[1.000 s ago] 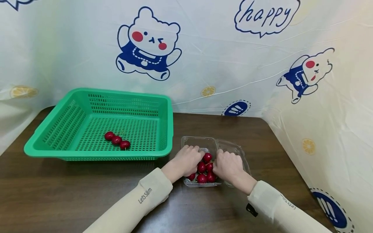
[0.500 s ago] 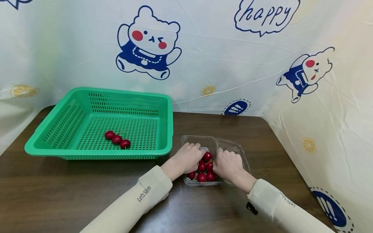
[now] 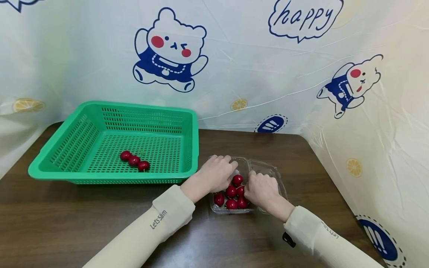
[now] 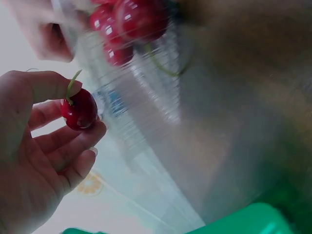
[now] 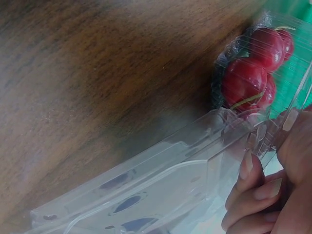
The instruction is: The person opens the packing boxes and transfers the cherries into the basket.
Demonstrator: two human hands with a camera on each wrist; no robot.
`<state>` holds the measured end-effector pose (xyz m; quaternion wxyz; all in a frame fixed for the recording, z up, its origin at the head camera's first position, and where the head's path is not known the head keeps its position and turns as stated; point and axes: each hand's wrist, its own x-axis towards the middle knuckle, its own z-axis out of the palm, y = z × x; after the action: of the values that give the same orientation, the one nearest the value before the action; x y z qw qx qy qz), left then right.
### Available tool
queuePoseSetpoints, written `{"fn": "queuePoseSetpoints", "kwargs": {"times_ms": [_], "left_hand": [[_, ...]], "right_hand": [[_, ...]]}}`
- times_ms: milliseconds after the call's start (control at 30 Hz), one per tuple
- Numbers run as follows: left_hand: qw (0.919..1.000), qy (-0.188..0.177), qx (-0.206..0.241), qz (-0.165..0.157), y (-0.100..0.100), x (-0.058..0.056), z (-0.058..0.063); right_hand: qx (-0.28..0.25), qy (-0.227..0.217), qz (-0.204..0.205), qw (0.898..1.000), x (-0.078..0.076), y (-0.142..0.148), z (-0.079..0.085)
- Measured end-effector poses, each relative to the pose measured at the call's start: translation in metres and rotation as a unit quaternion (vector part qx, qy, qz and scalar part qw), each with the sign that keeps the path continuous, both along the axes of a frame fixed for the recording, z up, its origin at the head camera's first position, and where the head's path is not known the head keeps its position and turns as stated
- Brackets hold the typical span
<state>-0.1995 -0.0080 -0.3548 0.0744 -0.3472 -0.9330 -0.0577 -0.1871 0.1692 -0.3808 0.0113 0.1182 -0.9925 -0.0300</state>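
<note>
A green plastic basket (image 3: pixel 114 176) stood on the left of the brown wood-look surface (image 3: pixel 100 223), with three cherries (image 3: pixel 134 161) lying in a row on its slatted floor, towards the near side. Behind and to the right hung a pale sheet (image 3: pixel 231 70), printed with cartoon bears, orange slices and the word "happy". Right of the basket, and apart from it, sat a clear container (image 3: pixel 234 211), its lid (image 3: pixel 264 168) folded out to the right; six dark red cherries (image 3: pixel 231 191) showed inside it. The left hand (image 3: pixel 216 175) hid the container's far left part from the head camera, and the right hand (image 3: pixel 263 190) covered part of the side where tray and lid met. A black tab (image 3: pixel 289 239) showed beneath the right cuff. The left hand pinched a single cherry (image 4: pixel 80 109) by thumb and fingers, its green stem upright against the thumb; only the left wrist view showed this fruit. The right hand had its fingers curled on the container's edge, narrow, gripping the clear plastic. Compared with half a second before, the left hand had shifted away from the person and slightly left, uncovering more of the cherry in the near left corner. The right hand, the container and the basket's three cherries had stayed put.
</note>
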Motion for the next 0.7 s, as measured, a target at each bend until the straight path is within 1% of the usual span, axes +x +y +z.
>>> {"fn": "queuePoseSetpoints", "kwargs": {"times_ms": [67, 267, 700], "left_hand": [[1.0, 0.004, -0.002, 0.001, -0.002, -0.001, 0.005], [0.9999, -0.002, -0.002, 0.01, -0.006, -0.003, 0.017], [0.9998, 0.011, 0.006, 0.014, -0.011, -0.004, 0.035]], "right_hand": [[0.001, -0.002, -0.001, 1.0, 0.0, 0.0, 0.0], [0.001, -0.009, -0.004, 1.0, 0.0, 0.0, 0.001], [0.001, -0.007, -0.004, 1.0, 0.0, 0.0, 0.001]]}}
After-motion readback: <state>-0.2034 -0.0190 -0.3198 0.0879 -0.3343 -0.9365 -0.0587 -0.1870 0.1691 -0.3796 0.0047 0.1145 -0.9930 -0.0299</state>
